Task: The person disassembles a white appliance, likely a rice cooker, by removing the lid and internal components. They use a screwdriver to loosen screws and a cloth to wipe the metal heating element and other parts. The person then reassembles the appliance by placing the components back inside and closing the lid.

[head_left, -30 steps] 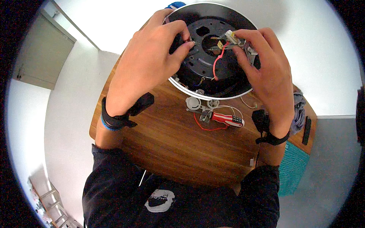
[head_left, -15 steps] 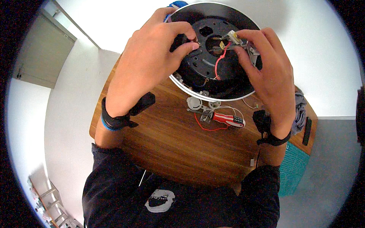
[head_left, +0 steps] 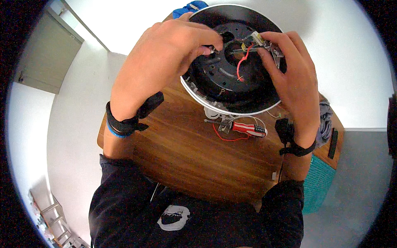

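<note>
A round black metal housing with a white rim tilts above the wooden table. My left hand is closed at its left side, fingertips pinched on a small metal piece, partly hidden. At the right, my right hand grips a small electrical assembly with a pale connector, metal pieces and a red wire hanging inside the housing. Below the rim lie a red-handled screwdriver, a white round part and loose wires.
Blue cloth sits behind the housing. Grey cloth and a black bar rest on the right of the table, near a teal mat. A door stands upper left, a ladder lower left.
The housing has dropped slightly lower in view. My left hand has shifted a little left and curled over, so its thumb is more hidden. My right hand keeps hold of the electrical assembly.
</note>
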Demonstrator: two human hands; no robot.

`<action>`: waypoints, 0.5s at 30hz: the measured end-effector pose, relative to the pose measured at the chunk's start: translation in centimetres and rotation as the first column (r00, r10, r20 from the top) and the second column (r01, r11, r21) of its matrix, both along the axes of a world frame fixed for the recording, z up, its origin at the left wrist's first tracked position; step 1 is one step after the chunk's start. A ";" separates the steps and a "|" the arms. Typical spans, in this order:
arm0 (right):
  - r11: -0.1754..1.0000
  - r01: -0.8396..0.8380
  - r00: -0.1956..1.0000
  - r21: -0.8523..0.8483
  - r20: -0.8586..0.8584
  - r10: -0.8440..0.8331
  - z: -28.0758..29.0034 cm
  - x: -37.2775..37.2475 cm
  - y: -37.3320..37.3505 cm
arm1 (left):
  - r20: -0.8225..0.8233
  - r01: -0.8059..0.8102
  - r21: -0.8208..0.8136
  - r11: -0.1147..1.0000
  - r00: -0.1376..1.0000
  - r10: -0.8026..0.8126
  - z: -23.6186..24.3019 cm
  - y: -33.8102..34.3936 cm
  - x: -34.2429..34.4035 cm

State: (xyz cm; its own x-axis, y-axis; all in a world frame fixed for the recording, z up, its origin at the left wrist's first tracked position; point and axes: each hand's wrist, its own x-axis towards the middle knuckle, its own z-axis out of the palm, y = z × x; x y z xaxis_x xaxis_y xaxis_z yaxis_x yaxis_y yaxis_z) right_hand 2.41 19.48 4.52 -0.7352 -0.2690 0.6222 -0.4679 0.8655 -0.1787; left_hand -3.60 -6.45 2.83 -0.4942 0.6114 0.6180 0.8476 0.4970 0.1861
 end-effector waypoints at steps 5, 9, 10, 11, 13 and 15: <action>0.999 -0.031 0.999 -0.028 0.031 0.032 -0.3 -0.1 0.3 | -0.037 -0.012 -0.001 1.000 0.999 0.012 0.3 -0.1 0.1; 0.999 -0.035 0.999 -0.017 0.028 0.035 -0.2 -0.1 0.3 | -0.076 0.039 0.008 0.999 0.996 -0.038 0.5 -0.2 0.1; 0.999 -0.029 0.999 -0.013 0.034 0.029 -0.2 -0.2 0.3 | -0.078 0.050 0.015 0.999 0.996 -0.048 0.6 -0.1 0.0; 0.999 -0.030 0.999 -0.013 0.030 0.030 -0.3 -0.2 0.3 | -0.055 0.047 -0.002 0.999 0.997 -0.047 0.7 -0.1 0.1; 0.999 -0.033 0.999 -0.014 0.021 0.034 -0.4 -0.3 0.3 | -0.009 0.042 -0.038 0.998 0.999 -0.042 0.8 -0.1 0.3; 0.999 -0.045 0.999 -0.022 0.017 0.045 -0.5 -0.4 0.4 | -0.041 0.036 -0.053 0.998 0.998 -0.038 0.6 -0.2 0.1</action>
